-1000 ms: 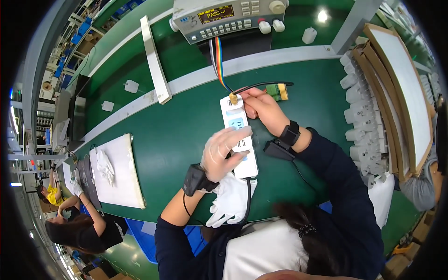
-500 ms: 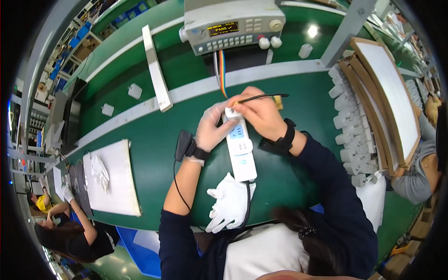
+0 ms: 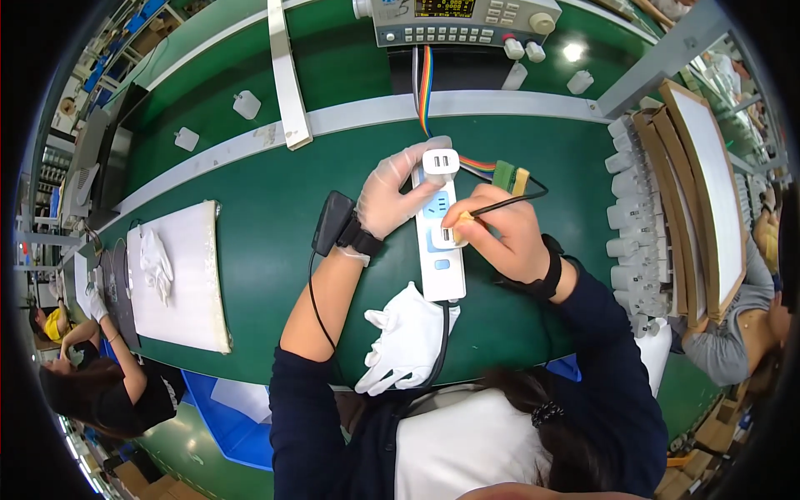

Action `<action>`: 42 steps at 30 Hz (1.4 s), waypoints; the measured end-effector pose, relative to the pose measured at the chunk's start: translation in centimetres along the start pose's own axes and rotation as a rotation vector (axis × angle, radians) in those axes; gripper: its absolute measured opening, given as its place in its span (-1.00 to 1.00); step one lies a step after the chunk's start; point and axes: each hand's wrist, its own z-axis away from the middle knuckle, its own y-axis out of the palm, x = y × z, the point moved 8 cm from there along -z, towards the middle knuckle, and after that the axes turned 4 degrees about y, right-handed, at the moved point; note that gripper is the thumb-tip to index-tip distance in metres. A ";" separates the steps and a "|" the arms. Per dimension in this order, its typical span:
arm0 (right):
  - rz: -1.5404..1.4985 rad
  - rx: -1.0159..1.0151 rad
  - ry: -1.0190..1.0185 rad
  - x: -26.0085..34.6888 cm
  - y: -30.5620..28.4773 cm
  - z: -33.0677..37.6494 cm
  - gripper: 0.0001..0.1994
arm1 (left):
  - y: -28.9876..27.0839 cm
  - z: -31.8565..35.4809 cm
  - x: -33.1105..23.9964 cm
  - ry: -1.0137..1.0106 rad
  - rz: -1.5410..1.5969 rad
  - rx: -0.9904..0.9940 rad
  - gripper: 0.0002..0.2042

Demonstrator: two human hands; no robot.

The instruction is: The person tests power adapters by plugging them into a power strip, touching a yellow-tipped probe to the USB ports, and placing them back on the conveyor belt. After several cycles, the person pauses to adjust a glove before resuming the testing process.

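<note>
A white power strip point(image 3: 442, 285) with blue sockets lies on the green table before me. On its far end sits a white two-port USB charger point(image 3: 440, 162). My left hand point(image 3: 392, 196), in a thin translucent glove, is closed around the strip's far end beside that charger. My right hand point(image 3: 505, 237), bare, pinches a small yellowish plug point(image 3: 463, 220) on a black cable point(image 3: 508, 201). The plug is at a second white USB block point(image 3: 447, 238) lower on the strip. Fingers partly cover this block, so I cannot tell whether the plug is inserted.
A rainbow ribbon cable point(image 3: 426, 83) runs from the bench meter point(image 3: 467, 23) to a green connector point(image 3: 503, 175). A white glove point(image 3: 404, 342) lies by the strip's near end. Several white chargers point(image 3: 629, 217) line the right side beside cardboard dividers point(image 3: 675, 200). A person point(image 3: 108, 375) works at left.
My right hand has moved the plug from the far charger down to the nearer USB block. The far charger's ports now show. My view has shifted, with the meter higher in the picture.
</note>
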 end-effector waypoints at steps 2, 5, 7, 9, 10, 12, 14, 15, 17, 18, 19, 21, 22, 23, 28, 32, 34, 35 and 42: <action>0.105 -0.038 -0.083 0.2 -0.2 0.1 -0.92 | 0.1 0.2 0.5 -0.019 0.022 0.009 -0.56; 0.147 -0.023 -0.119 0.2 0.0 0.0 -0.92 | -0.1 0.3 1.3 -0.042 0.049 0.008 -0.54; 0.135 0.040 -0.090 -0.1 0.6 0.1 -0.91 | 0.1 0.4 1.7 -0.013 0.095 0.004 -0.53; 0.037 0.073 -0.086 -0.9 1.1 0.1 -0.90 | -0.3 0.3 1.1 0.013 0.102 -0.003 -0.53; -0.056 0.105 -0.067 -1.6 1.4 0.1 -0.89 | -0.6 0.3 0.6 0.030 0.110 -0.029 -0.52; -0.149 0.131 -0.064 -2.2 1.2 -0.2 -0.87 | -1.2 -0.1 -0.3 0.064 0.123 -0.077 -0.52; -0.306 0.257 0.013 -3.2 1.6 -0.3 -0.82 | -3.3 -2.3 -1.4 0.082 0.310 -0.205 -0.52; -0.386 0.318 0.057 -3.7 1.9 -0.1 -0.79 | -4.9 -3.4 -1.2 0.081 0.508 -0.337 -0.52; -0.451 0.345 0.080 -4.2 2.1 -0.3 -0.78 | -8.5 -5.9 -0.8 0.137 0.016 -0.352 -0.51; -0.511 0.379 0.115 -4.4 2.4 -0.4 -0.76 | -9.8 -7.2 -0.9 0.180 -0.467 -0.360 -0.50; -0.569 0.412 0.152 -4.7 2.5 -0.5 -0.75 | -10.6 -8.5 -0.2 0.183 -0.477 -0.367 -0.50; -0.564 0.421 0.136 -4.7 2.6 -0.7 -0.73 | -12.4 -10.0 4.2 -0.227 -0.759 -0.168 -0.51; -0.546 0.405 0.144 -4.9 2.5 -0.7 -0.72 | -12.8 -10.8 5.4 -0.227 -0.769 -0.180 -0.51; -0.537 0.395 0.140 -5.0 2.7 -0.8 -0.70 | -12.6 -11.2 6.6 -0.245 -0.848 -0.121 -0.52; -0.533 0.373 0.135 -5.2 2.1 -1.0 -0.69 | -12.7 -12.7 6.7 -0.067 -0.839 -0.063 -0.61; -0.492 0.359 0.052 -4.8 1.6 -0.8 -0.78 | -17.6 -12.3 5.0 -0.038 -1.287 0.023 -0.71; -0.563 0.365 0.043 -4.9 2.0 -0.9 -0.84 | -21.5 -10.5 6.7 -0.187 -1.609 0.148 -0.66; -0.605 0.388 0.027 -4.4 2.5 -1.2 -0.85 | -24.4 -8.7 8.6 -0.317 -1.725 0.191 -0.64; -0.683 0.395 0.095 -5.3 2.6 -0.4 -0.82 | -26.4 -4.5 9.0 -0.558 -1.672 0.194 -0.48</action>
